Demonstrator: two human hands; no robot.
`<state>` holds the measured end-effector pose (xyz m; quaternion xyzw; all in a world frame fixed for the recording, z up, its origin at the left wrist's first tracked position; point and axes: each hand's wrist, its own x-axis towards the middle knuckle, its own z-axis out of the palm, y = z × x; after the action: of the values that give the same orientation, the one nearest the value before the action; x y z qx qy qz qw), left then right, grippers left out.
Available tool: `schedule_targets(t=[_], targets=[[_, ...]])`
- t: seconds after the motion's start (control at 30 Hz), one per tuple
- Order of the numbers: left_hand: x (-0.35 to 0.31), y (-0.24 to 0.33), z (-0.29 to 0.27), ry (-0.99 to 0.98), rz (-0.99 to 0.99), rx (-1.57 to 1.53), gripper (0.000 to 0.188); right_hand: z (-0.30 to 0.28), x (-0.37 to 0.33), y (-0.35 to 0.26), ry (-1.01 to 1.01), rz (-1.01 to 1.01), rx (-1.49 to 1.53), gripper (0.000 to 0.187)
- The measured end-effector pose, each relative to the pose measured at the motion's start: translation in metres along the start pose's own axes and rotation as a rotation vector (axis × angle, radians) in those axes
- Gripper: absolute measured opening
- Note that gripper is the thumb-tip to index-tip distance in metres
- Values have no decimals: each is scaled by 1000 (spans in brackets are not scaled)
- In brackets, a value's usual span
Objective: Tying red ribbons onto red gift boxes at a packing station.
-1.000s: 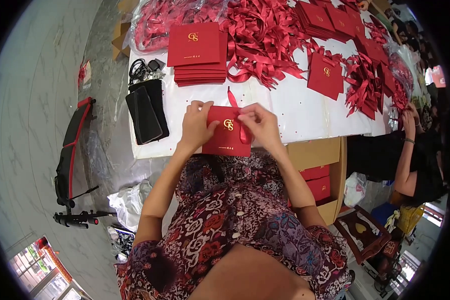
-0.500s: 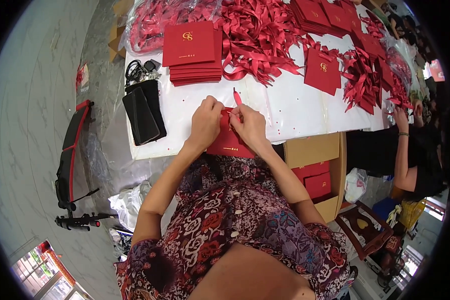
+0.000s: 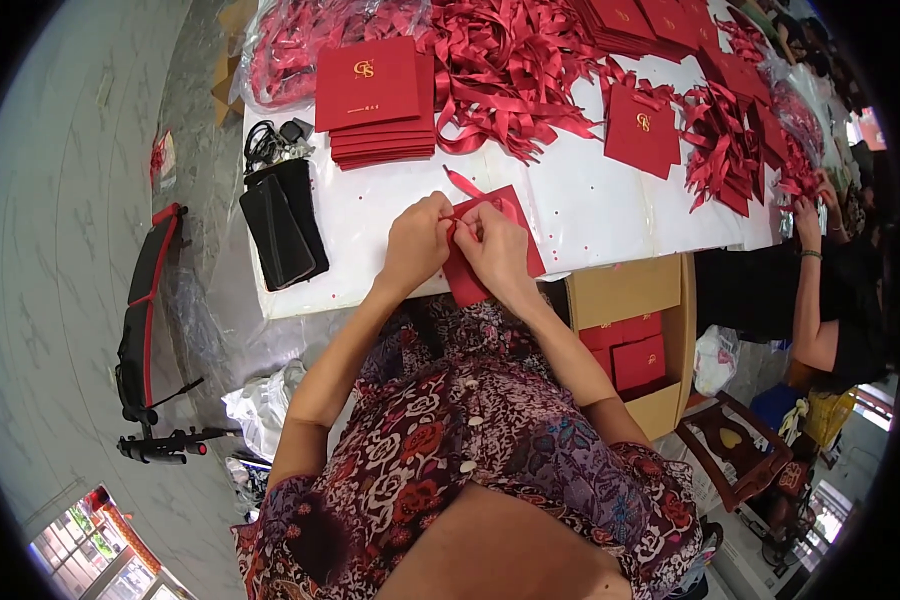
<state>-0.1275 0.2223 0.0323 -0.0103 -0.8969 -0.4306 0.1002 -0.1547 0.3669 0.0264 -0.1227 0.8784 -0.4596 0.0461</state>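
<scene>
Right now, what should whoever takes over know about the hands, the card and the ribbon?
Left hand: pinching the ribbon at the card's top edge.
Right hand: on the red card, fingers at the same spot.
Card lies at the near edge of the white table; the ribbon's loose end trails off beyond it.
Done: ribbon brought to the card.
Left: whether it is tied cannot be told; the fingers hide it.
Card stack and ribbon pile sit behind.

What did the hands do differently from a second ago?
The left hand and right hand moved together from the sides of the red card and now pinch the red ribbon at its top edge. The card tipped up off the white table. The stack of red cards, ribbon pile and black phone stayed put.
</scene>
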Motion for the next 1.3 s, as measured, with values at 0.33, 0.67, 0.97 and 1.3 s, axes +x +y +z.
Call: schedule_targets(t=[0.33, 0.67, 0.97, 1.3], targets=[[8, -3, -1, -36, 14, -27, 12, -16, 12, -2, -92, -165, 139, 15], [5, 8, -8, 18, 229, 61, 12, -51, 60, 17, -357, -286, -65, 18], [3, 11, -6, 39, 306, 71, 12, -25, 68, 40, -681, 37, 456, 21], [-7, -5, -1, 81, -63, -130, 13, -30, 81, 34, -129, -23, 115, 31]])
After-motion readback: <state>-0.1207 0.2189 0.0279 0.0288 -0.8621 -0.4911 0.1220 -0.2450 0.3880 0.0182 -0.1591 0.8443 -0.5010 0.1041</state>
